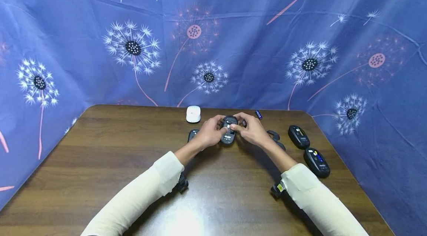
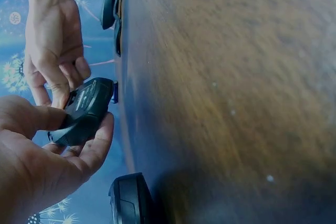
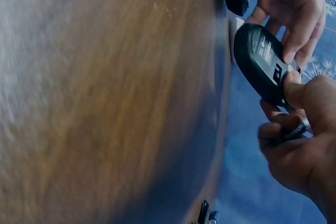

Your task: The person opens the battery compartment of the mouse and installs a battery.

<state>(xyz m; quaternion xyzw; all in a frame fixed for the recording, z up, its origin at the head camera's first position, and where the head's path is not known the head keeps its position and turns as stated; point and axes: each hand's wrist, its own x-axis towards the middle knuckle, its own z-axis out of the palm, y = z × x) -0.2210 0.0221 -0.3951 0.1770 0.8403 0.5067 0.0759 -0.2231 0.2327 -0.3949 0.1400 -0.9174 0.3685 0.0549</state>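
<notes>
A black computer mouse (image 1: 228,136) is held off the table between both hands, its labelled underside facing up. My left hand (image 1: 209,132) grips it from the left, thumb on the underside and fingers beneath, as the left wrist view shows. My right hand (image 1: 252,130) pinches the other end, thumb pressed on the underside. Curled in the right hand's lower fingers is a small dark piece (image 3: 295,131); its kind is unclear. Just left of the left hand lies another dark mouse (image 1: 192,134), partly hidden by that hand.
A white rounded object (image 1: 193,114) sits at the table's back edge. A small dark-blue battery (image 1: 258,114) lies behind the right hand. Black curved pieces (image 1: 273,135) are beside the right forearm. Two upturned mice (image 1: 298,136) with open compartments lie farther right on the wooden table (image 1: 110,154).
</notes>
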